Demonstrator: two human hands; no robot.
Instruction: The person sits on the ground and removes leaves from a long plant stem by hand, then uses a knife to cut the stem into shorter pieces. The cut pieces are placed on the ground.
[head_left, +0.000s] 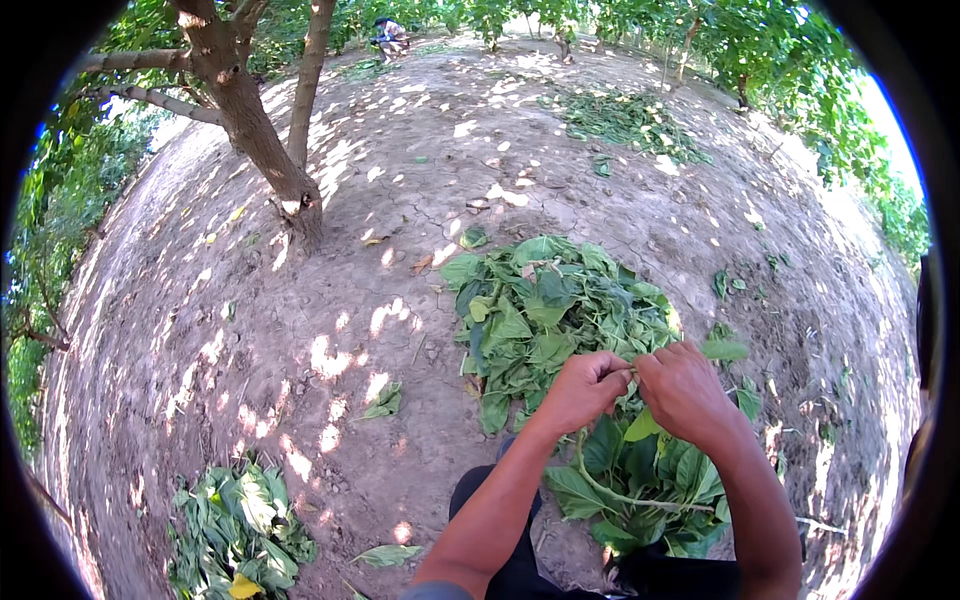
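My left hand (592, 388) and my right hand (684, 390) meet in front of me, fingertips pinched on a thin green stem (634, 368) between them. Most of that stem is hidden by my fingers. Just beyond my hands lies a heap of picked green leaves (547, 307), some of them wilting. Below my wrists, close to my legs, is a bunch of fresh, broad-leaved green shoots (649, 469) with a curved pale green branch (600, 484) across it. Whether the pinched stem joins this branch cannot be made out. A single leaf (724, 349) shows beside my right hand.
A forked tree trunk (259, 135) rises at the upper left. Another leaf pile (236, 529) lies at lower left, and cut greenery (630, 120) farther off on the cracked soil (360, 300). A person (390, 37) crouches in the distance. Leafy trees (787, 75) line the back.
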